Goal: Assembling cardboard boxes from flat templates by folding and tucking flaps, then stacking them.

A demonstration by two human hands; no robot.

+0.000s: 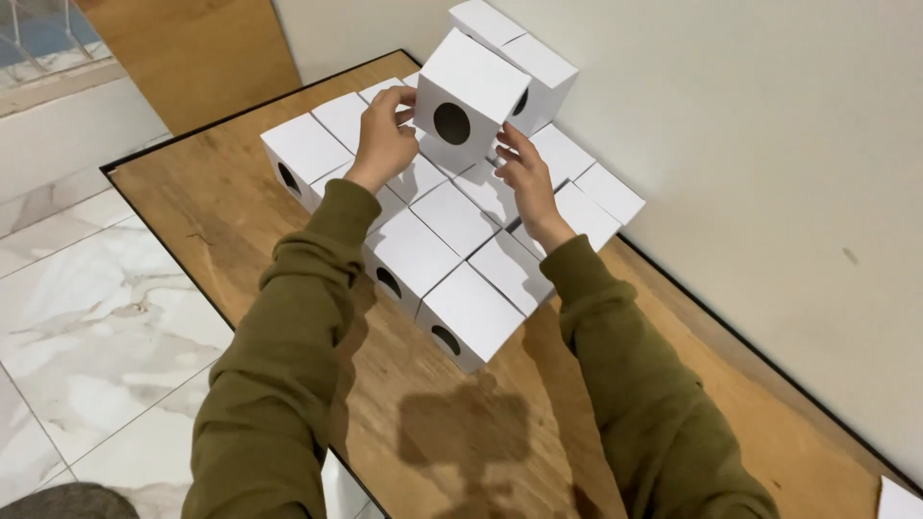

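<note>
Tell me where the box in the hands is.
Head view, top centre: the box sits between left hand and right hand, above the white box rows, near the wall.

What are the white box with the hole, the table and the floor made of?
The white box held between the left hand and right hand looks like thin matte cardboard: sharp folded edges and a cut round hole. The table looks like varnished wood, with grain and a dark edge. The floor looks like glossy marble-patterned tile, veined with grout lines.

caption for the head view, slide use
Both hands, left hand and right hand, hold a white holed box above rows of boxes.
</note>
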